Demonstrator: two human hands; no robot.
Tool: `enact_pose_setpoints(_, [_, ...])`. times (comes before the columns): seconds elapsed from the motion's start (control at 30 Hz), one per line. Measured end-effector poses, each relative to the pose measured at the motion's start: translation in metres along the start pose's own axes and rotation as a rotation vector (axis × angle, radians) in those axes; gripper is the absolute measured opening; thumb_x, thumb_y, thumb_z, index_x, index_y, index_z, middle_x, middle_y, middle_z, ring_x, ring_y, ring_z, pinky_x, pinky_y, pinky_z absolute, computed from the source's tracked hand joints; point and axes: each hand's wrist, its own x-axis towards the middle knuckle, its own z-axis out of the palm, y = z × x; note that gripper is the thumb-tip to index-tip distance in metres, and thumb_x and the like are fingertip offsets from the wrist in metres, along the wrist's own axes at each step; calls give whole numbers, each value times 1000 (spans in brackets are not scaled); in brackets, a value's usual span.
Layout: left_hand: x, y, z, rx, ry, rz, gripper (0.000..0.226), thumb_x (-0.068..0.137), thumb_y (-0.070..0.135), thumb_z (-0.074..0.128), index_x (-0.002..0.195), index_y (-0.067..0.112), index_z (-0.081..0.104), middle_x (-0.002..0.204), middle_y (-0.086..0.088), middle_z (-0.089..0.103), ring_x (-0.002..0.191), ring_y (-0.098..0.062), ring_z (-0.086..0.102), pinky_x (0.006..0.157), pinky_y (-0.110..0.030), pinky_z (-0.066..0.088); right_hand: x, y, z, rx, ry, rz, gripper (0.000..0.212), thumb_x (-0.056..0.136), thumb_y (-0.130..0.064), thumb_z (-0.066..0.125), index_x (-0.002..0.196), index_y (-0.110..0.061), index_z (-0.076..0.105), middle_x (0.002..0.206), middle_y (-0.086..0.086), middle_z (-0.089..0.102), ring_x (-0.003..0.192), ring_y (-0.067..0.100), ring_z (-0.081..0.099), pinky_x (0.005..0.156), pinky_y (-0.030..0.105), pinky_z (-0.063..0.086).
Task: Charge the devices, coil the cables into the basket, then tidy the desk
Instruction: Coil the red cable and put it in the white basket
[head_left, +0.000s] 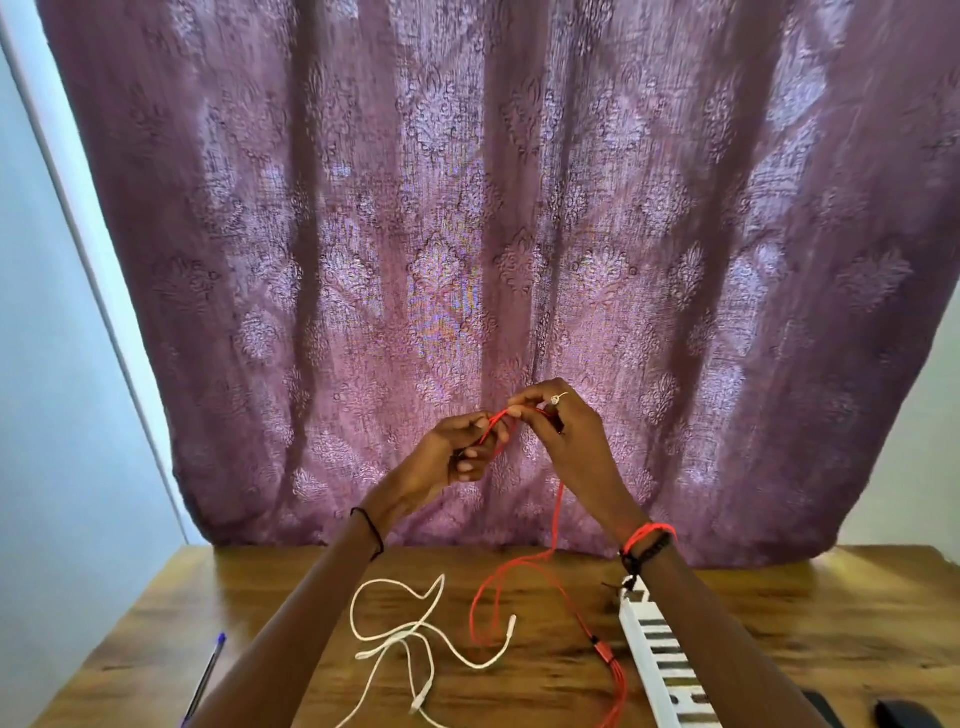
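Red thin cable (558, 519) is held up in front of a purple patterned curtain (467, 208), above the far edge of the brown wooden desk (260, 597). The left hand (462, 447) has its fingers curled round a small loop of it, and the right hand (566, 431) pinches the strand between thumb and fingertips just beside. The rest hangs down and loops on the desk's middle, running toward the near edge beside a white slatted plastic basket (654, 639). A white cable (410, 631) lies loosely tangled left of it. A blue pen (208, 670) rests near the left edge.
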Motion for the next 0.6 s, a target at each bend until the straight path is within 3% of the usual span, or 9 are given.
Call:
enact_pose_setpoints(0.1, [-4, 0, -2, -20, -32, 11, 18, 83, 16, 44, 87, 2, 55, 51, 5, 35, 43, -6, 31, 48, -19, 40, 0, -1, -2, 109, -3, 75, 6, 84, -4, 63, 88, -8, 64, 84, 1, 63, 73, -7, 55, 72, 7, 39])
enact_pose_setpoints(0.2, [-8, 3, -3, -39, -74, 27, 21, 86, 14, 45, 89, 1, 60, 53, 3, 34, 45, -8, 33, 57, -23, 47, 1, 1, -3, 228, 9, 136, 4, 84, -2, 63, 88, -5, 63, 68, -15, 61, 61, -7, 53, 64, 7, 38])
enact_pose_setpoints(0.33, [-7, 5, -3, -104, -122, 52, 24, 85, 16, 58, 99, -2, 64, 56, 2, 36, 46, -7, 37, 59, -24, 49, 1, 3, 0, 331, 41, 189, 2, 86, 0, 60, 87, -2, 62, 58, -19, 61, 53, -5, 51, 55, 7, 38])
enact_pose_setpoints(0.43, [-4, 1, -3, -227, -133, 46, 53, 70, 23, 77, 112, -6, 61, 57, 4, 38, 46, -5, 37, 56, -22, 48, -1, 8, 7, 386, 85, 223, 7, 89, 2, 54, 91, 0, 61, 59, -17, 61, 51, -5, 51, 53, 7, 37])
enact_pose_setpoints(0.6, [6, -10, 5, -439, -79, 103, 60, 62, 19, 83, 114, -3, 62, 55, 5, 40, 45, -4, 37, 47, -18, 39, -9, 10, 19, 352, 139, 243, 17, 93, -2, 49, 101, -3, 64, 56, -20, 59, 48, -7, 48, 50, 5, 36])
